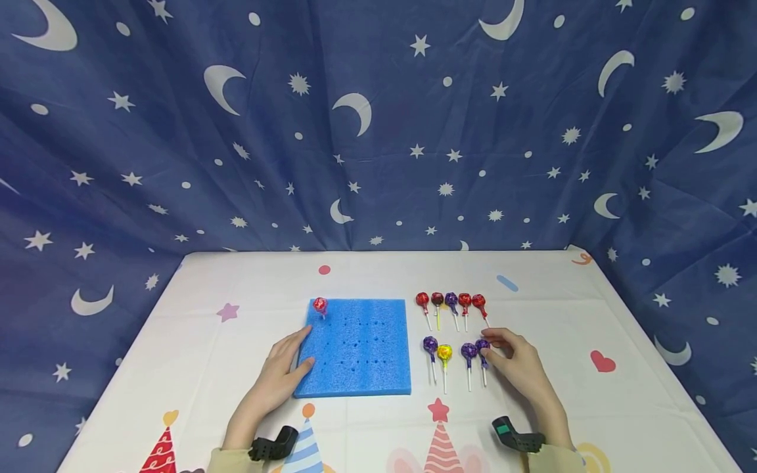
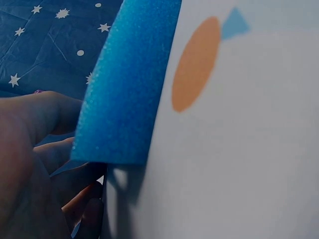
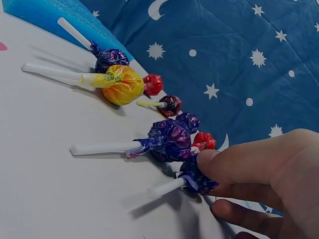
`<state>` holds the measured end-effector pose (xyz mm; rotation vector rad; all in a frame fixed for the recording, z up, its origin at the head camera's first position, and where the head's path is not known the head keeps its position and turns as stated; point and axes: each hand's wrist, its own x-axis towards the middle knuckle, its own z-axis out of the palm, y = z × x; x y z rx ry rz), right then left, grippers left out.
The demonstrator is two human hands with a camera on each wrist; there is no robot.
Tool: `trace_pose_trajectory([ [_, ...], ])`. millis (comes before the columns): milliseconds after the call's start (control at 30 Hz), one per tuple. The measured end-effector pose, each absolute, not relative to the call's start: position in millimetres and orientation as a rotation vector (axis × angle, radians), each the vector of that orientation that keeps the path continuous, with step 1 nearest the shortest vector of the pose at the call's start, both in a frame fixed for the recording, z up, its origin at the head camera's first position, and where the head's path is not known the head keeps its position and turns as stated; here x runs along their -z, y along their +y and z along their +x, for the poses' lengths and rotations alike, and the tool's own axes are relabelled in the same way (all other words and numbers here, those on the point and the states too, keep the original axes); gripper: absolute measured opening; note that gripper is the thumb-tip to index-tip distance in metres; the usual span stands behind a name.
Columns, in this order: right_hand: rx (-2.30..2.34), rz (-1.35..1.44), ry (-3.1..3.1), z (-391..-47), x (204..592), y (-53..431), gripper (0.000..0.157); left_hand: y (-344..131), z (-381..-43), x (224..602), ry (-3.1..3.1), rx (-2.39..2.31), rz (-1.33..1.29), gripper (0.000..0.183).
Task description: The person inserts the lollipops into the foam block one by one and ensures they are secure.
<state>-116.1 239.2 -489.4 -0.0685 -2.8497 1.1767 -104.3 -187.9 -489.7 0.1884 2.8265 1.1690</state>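
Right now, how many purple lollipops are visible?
4: one purple lollipop in the back row's middle; front row: one left of the yellow lollipop, one to its right, another at the right hand.

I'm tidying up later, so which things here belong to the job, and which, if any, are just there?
Likely part of the job:
blue foam block, left hand touching its edge
red lollipop standing in it
purple lollipop pinched by the right hand
eight other lollipops lying loose

Just there:
printed tablecloth
starry curtain
black wrist devices, both worn

Bright head view, dimmer wrist views (soft shadows in both).
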Motion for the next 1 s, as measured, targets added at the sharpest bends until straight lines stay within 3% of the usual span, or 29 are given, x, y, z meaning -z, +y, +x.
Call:
trace_pose_trajectory([
  [1000, -1.160, -0.105, -2.852, -116.2, 489.0, 234.3, 0.032, -188.3, -104.6, 491.6, 2.839, -1.166, 0.196, 0.060],
])
